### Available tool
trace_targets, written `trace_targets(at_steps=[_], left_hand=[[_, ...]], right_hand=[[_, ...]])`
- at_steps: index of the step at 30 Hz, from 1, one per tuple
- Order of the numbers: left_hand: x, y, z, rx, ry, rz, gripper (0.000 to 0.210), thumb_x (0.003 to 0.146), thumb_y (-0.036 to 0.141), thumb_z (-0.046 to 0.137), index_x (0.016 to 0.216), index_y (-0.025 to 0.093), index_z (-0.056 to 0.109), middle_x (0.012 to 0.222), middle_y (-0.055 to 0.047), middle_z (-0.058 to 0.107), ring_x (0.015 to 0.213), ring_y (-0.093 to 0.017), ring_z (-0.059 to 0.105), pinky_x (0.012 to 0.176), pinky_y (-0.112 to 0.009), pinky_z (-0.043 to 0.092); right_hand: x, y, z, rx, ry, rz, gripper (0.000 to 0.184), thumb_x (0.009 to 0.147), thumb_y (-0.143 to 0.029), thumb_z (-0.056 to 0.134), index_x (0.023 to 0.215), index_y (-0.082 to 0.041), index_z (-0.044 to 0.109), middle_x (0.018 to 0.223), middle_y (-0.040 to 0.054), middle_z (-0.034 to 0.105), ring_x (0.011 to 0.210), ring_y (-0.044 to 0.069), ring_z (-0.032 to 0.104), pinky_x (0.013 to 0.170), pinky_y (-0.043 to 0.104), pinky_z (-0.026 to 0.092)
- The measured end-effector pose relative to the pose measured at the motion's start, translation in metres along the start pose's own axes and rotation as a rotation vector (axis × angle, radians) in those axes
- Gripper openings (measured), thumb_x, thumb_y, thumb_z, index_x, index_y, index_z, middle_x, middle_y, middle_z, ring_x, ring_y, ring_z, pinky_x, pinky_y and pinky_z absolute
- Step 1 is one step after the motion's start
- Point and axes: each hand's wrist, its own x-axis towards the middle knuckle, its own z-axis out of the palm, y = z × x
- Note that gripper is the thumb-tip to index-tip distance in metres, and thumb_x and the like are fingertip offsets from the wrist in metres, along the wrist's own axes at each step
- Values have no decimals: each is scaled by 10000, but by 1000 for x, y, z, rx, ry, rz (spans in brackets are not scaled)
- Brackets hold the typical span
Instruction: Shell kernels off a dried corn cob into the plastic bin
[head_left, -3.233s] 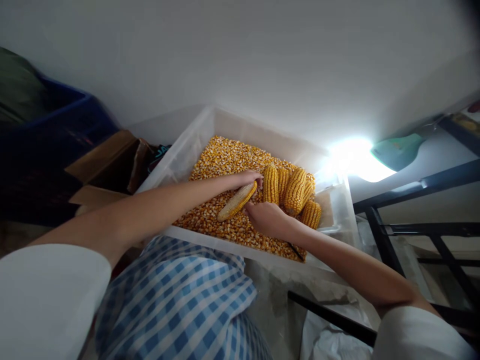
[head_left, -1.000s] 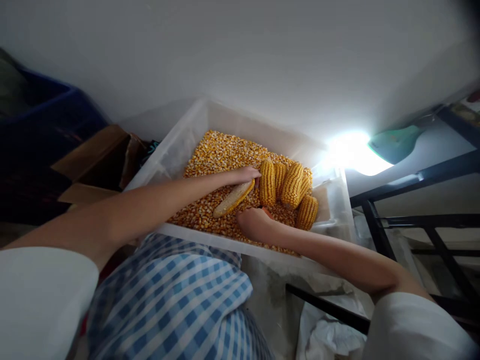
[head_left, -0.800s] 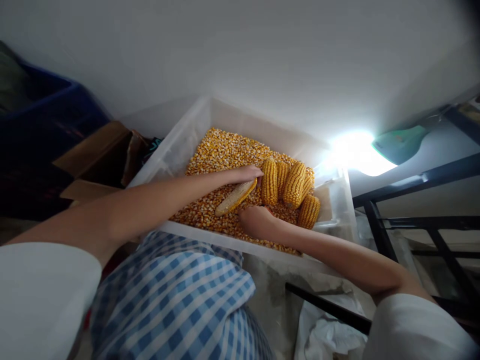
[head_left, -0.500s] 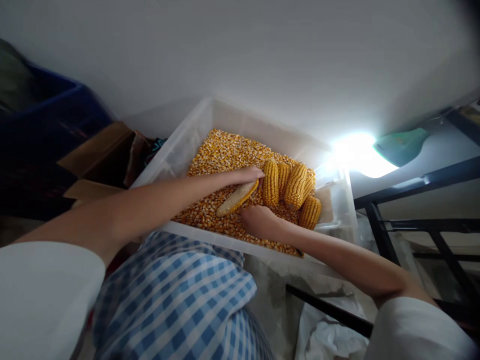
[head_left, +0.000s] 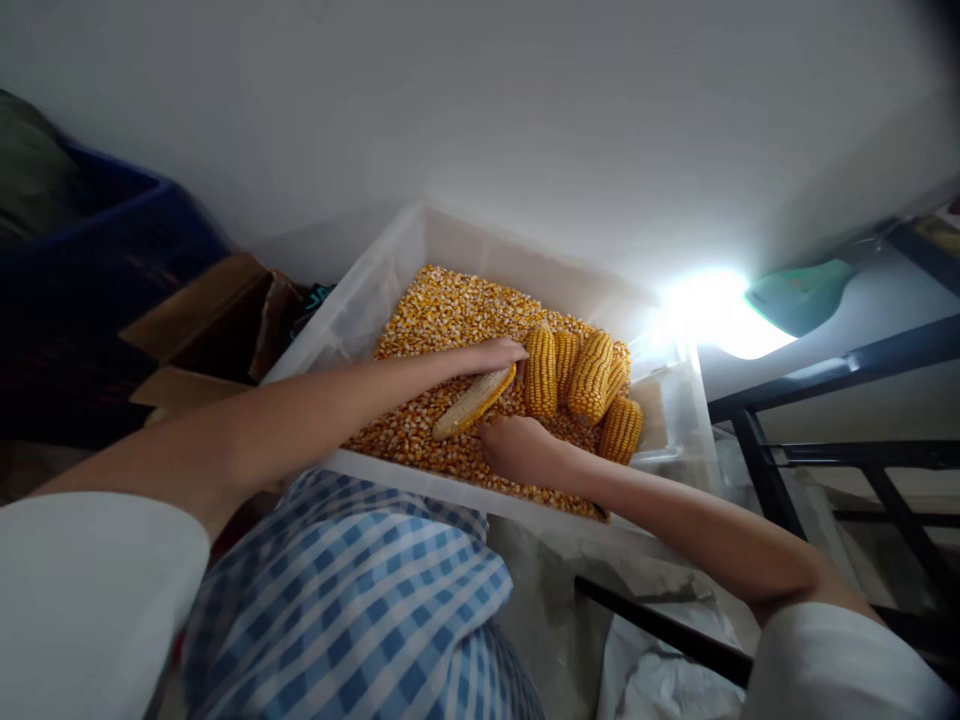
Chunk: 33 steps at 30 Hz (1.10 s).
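A partly stripped corn cob (head_left: 474, 403) slants above loose corn kernels (head_left: 457, 310) in a translucent plastic bin (head_left: 495, 238). Its left side is bare and pale, while yellow kernels line its right edge. My left hand (head_left: 496, 354) is closed round the upper end of this cob. Just below and right of the cob, my right hand (head_left: 521, 450) is curled shut close over the kernels. Whatever its fingers hold, if anything, is hidden. Several full corn ears (head_left: 541, 370) lie on the kernels to the right of my hands.
A bright lamp (head_left: 795, 297) with a green housing shines beside the bin's right end. A black metal frame (head_left: 765, 470) stands at right. On the left are an open cardboard box (head_left: 199, 310) and a dark blue crate (head_left: 142, 230). White sheeting (head_left: 667, 670) lies below.
The view has shifted slightly, so everything sits a little lower. Both hands keep nearly the same place, and the left still grips the corn cob.
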Motion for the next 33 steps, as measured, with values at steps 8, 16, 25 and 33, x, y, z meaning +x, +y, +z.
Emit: trace_targets(at_steps=[8,16,25,33], left_hand=[[-4,5,-1,26,27,-22,265,721,212,344,576,129,550,644,-16,600,610,-102,494,602,-161,365],[-2,5,1,28,16,33,297,729,223,325,567,120,552,609,10,571,621,-89,501,656,-167,370],[1,1,1,45,14,62,275,723,215,340,592,115,561,627,8,581,633,-92,505,655,-169,380],[-3,6,-1,55,4,62,273,729,184,338,588,117,562,630,11,585,639,-87,504,675,-165,379]], right_hand=[[-4,-3,-1,-44,-5,-39,244,796,-187,347,883,-95,555,771,139,618,709,232,603,556,317,478],[2,-8,11,-122,-17,-31,282,761,-123,365,1005,-59,490,789,179,606,756,255,599,559,341,481],[4,-9,13,-115,-35,-17,301,775,-129,338,1051,-53,433,765,175,610,735,257,602,546,354,473],[4,-8,14,-95,-28,4,270,795,-176,332,1027,-71,422,766,171,607,744,254,599,563,347,466]])
